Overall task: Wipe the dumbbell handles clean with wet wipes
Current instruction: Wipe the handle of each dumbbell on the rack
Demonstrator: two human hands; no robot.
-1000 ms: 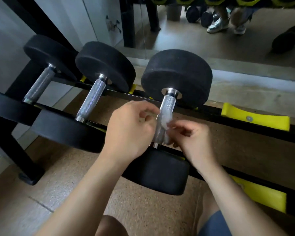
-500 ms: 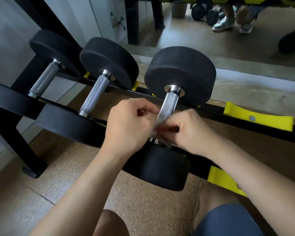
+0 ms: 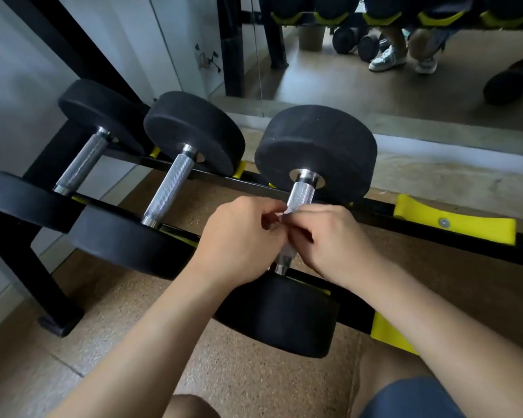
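Three dumbbells (image 3: 169, 188) are sitting on the black rack (image 3: 375, 210). I'm watching the rightmost dumbbell (image 3: 317, 146), whose knurled silver handle (image 3: 301, 193) is running away from me, leaning slightly right, between matte black heads. The left hand (image 3: 239, 245) and right hand (image 3: 332, 239) are meeting at its middle, curled fingers pinching a white wet wipe (image 3: 284, 214).

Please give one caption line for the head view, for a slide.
Left hand and right hand hold a wet wipe at the handle of the rightmost dumbbell.
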